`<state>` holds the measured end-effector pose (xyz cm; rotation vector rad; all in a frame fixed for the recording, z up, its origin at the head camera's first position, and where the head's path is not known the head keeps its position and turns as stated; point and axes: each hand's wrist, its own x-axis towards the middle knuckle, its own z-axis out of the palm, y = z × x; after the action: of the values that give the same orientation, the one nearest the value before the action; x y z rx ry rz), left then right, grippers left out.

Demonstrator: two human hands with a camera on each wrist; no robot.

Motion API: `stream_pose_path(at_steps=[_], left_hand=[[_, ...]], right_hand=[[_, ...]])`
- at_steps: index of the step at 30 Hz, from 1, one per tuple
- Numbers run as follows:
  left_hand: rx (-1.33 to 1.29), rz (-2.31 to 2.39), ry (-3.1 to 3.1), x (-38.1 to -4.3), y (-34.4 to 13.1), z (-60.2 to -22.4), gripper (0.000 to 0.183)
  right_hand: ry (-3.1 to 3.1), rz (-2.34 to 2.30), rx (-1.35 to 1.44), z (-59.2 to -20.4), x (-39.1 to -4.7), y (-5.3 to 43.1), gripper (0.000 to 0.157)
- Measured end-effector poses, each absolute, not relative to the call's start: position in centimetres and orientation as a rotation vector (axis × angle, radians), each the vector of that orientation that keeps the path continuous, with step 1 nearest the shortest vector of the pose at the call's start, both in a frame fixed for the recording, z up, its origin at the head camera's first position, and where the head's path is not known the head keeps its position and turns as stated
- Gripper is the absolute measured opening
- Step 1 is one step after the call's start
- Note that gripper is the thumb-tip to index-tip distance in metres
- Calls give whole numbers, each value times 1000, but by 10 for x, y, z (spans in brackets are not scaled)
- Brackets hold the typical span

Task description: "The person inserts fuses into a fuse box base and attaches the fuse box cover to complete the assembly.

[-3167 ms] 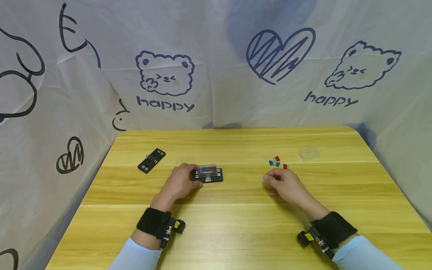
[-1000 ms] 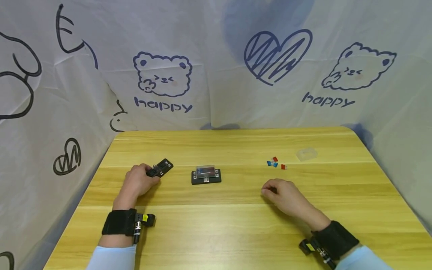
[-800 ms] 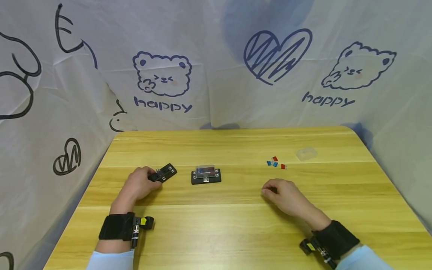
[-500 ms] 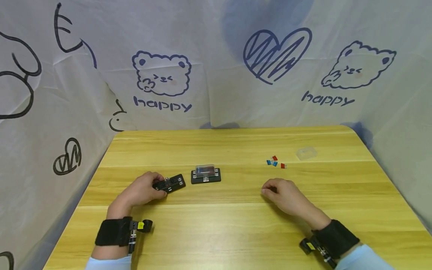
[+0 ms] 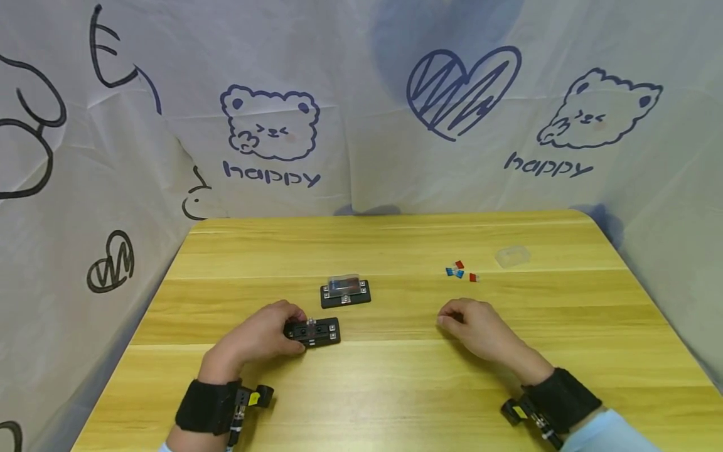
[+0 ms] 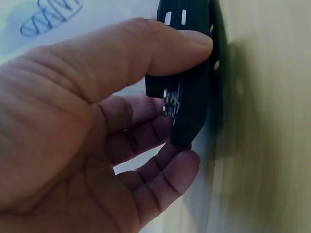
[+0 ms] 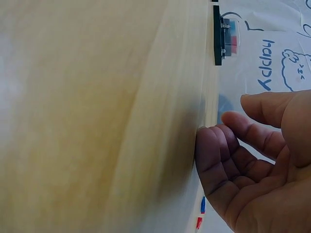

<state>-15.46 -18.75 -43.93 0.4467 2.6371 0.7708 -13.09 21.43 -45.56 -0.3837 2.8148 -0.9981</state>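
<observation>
My left hand (image 5: 262, 333) grips the left end of an uncovered black fuse block (image 5: 326, 331), with the thumb on the near side and fingers on the far side. Metal terminals show along the block, and its left end is hidden by the hand. In the left wrist view the thumb presses the side of this fuse block (image 6: 192, 109). Just behind it stands a second fuse block (image 5: 346, 300) under a clear cover, with blue and red fuses inside. My right hand (image 5: 477, 326) rests on the table, fingers loosely curled and holding nothing.
Beyond my right hand lie loose blade fuses: a red fuse (image 5: 459, 264), a blue fuse (image 5: 450, 272), another blue fuse (image 5: 460, 274) and another red fuse (image 5: 473, 277). A loose clear cover (image 5: 513, 256) lies farther back right on the wooden table (image 5: 407, 389).
My left hand has left the covered fuse block, taken hold of the uncovered one at the left, and brought it right and nearer, turning it level. My right hand has drawn back slightly from the fuses.
</observation>
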Motion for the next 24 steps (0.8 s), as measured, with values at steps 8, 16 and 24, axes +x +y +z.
stream_pose_path(at_steps=[8,16,24], left_hand=[[698,660,2632,-137,-146,-441,43],[887,617,2709,-126,-91,-451,46],[897,593,2794,-127,-55,-455,47]], right_hand=[[2814,-1004,-384,-454,-131,216,12],[2831,-980,-346,-454,-134,220,12],[2868,-940,-344,-451,-139,228,12]])
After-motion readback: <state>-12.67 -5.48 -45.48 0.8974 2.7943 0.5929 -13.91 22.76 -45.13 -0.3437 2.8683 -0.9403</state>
